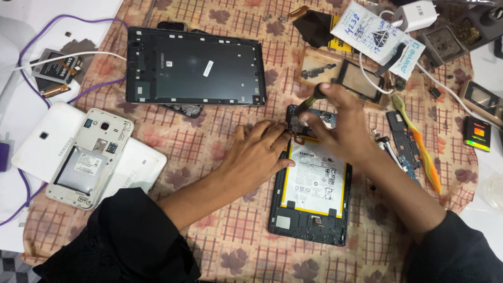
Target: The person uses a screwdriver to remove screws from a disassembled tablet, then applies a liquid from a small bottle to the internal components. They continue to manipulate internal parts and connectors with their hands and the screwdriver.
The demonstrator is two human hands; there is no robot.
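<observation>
The right hand (343, 123) grips a slim tool (313, 98), likely a screwdriver with a greenish-yellow handle, fingers closed round it and its tip down on the upper end of the opened tablet (310, 209). The left hand (257, 152) lies flat beside it, fingers extended and close together, fingertips pressing the tablet's top left corner by the small board (298, 123); it holds nothing.

The tablet lies near the middle of the table, towards the near edge, on a checked floral cloth (209, 157). Its back is already off: the white battery (317, 181) with its yellow border is exposed and looks seated in the frame, so by my judgement the opening is done and work on the board end is under way.

The removed dark back cover (194, 65) lies towards the far edge. At the left edge sits an opened white phone (89, 157) on a white cover (47, 139). Right of the hands lie loose circuit boards (403, 139) and a yellow-orange pry tool (419, 147); a white charger (419, 14) sits at the far right corner.
</observation>
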